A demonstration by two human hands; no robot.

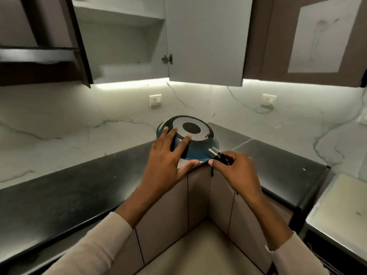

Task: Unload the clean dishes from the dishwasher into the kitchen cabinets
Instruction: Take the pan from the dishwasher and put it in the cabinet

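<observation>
Your pale sleeves [95, 245] come up from the bottom edge, both forearms reaching forward toward the pan [196, 151], the left one from lower left and the right one from lower right.

Under and around the pan runs the dark bench [59, 195], which bends in an inner corner; the pan sits over that corner, right at the bench's near edge. Whether its rim rests on the bench or is lifted just clear, you cannot tell from this view. Above the pan and a little to its left, an upper cabinet [123, 46] stands open with its door [204, 40] swung out directly over the pan.

You have the pan turned upside down and tilted, so its round steel base faces you and its blue wall slopes toward you.

Your left grip [164, 159] lies spread and flat on the pan's left side: straight fingers press on the base and the blue wall, and the thumb stretches along beneath the near rim. Your right grip [236, 171], just right of the pan, has its fingers curled round the black handle [217, 154], thumb tip close to the metal collar.

Two wall sockets [155, 100] sit behind the pan, one on each side.
</observation>
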